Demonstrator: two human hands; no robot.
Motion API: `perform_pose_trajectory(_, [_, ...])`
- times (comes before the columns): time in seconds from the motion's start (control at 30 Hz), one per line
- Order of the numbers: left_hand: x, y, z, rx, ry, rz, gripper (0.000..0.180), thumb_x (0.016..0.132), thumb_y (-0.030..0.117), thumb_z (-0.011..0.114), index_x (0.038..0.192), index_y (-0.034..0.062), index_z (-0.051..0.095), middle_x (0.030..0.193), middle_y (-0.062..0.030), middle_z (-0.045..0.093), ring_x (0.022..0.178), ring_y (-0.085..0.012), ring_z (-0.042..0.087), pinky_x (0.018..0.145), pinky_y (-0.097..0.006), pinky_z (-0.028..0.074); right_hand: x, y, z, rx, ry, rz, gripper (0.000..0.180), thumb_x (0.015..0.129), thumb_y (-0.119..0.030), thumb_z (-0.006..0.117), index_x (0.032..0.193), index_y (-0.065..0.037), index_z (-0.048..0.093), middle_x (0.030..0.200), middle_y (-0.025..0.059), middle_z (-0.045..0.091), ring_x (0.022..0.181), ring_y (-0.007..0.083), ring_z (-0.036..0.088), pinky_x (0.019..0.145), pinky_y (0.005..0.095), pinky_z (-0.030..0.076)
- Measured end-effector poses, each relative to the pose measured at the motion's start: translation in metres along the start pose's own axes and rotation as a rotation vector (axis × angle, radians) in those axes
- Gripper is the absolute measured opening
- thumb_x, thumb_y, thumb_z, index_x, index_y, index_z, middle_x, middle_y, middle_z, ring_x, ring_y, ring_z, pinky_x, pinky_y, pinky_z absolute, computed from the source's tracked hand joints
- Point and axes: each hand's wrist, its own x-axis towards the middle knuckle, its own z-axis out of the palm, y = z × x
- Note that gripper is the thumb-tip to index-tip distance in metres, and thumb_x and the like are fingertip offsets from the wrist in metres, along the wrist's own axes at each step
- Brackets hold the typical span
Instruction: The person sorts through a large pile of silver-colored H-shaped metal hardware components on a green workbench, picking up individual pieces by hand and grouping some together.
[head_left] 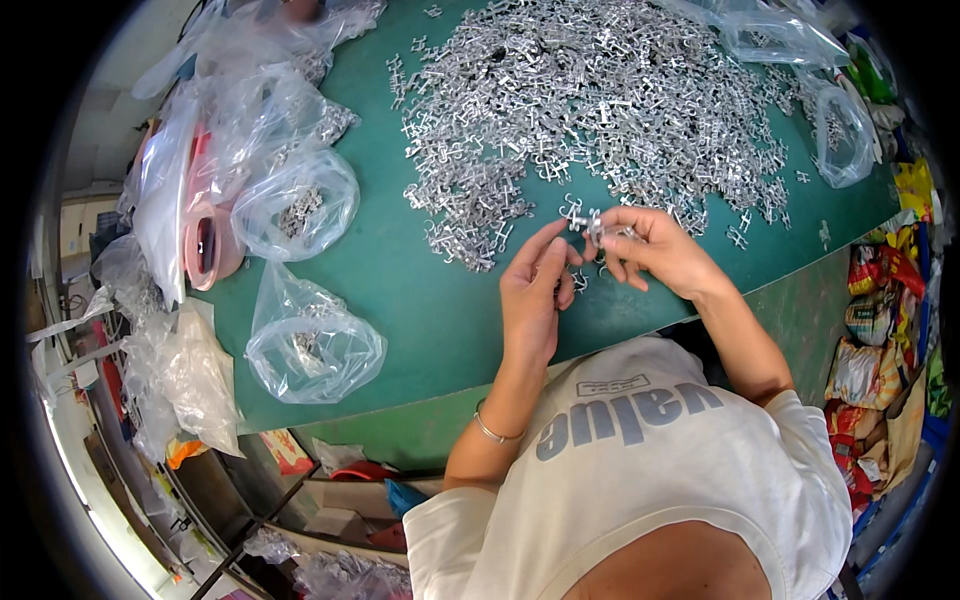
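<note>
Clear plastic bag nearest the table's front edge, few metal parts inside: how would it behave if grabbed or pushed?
Likely floppy: the clear bag is thin, crumpled film. Probably bottom-heavy, since the metal parts sit low inside. It may slide on the smooth green table rather than roll.

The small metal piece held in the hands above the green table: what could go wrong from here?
1. The small metal piece is pinched only by fingertips of the right hand and left hand; it may slip into the big pile and get lost.
2. Loose pieces lie near the table edge and could be knocked off.
3. The open plastic bag might tip and spill.
</note>
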Motion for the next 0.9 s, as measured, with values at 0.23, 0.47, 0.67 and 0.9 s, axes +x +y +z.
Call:
perform_pose_trajectory(0.23, [0.000,0.005,0.007,0.226,0.040,0.127,0.017,0.082,0.008,0.059,0.095,-0.0023,0.060,0.064,0.0007,0.054,0.046,-0.0014,0.037,0.041,-0.016,0.025,-0.007,-0.001,0.002,0.010,-0.065,0.076,0.016,0.085,-0.007,0.052,0.099,0.001,0.052,0.076,0.0062,0.055,0.046,0.0044,0.039,0.038,0.0175,0.028])
perform_pose_trajectory(0.47, [-0.013,0.018,0.002,0.389,-0.083,0.165,0.013,0.080,0.004,0.060,0.092,0.0006,0.062,0.068,0.0011,0.057,0.050,-0.0007,0.040,0.044,-0.015,0.029,-0.014,-0.001,0.006,0.342,-0.123,0.087,0.011,0.086,-0.012,0.053,0.091,-0.002,0.051,0.077,0.0070,0.053,0.045,0.0050,0.036,0.035,0.0174,0.024])
perform_pose_trajectory(0.67, [-0.026,0.016,0.010,0.481,0.010,0.317,0.016,0.077,-0.003,0.059,0.092,-0.0017,0.061,0.084,-0.0040,0.060,0.051,-0.0019,0.041,0.044,-0.015,0.032,-0.018,-0.010,0.006,0.261,-0.140,0.071,0.009,0.086,-0.009,0.052,0.090,-0.002,0.049,0.073,0.0061,0.052,0.045,0.0043,0.037,0.036,0.0172,0.024])
perform_pose_trajectory(0.9, [-0.023,0.014,0.002,0.767,-0.081,0.750,0.021,0.069,-0.006,0.064,0.089,0.0007,0.064,0.086,-0.0069,0.057,0.057,-0.0068,0.046,0.049,-0.019,0.036,-0.028,-0.020,0.012,-0.134,-0.063,-0.192,0.007,0.085,-0.006,0.052,0.089,-0.002,0.050,0.069,0.0052,0.052,0.046,0.0033,0.037,0.035,0.0181,0.024])
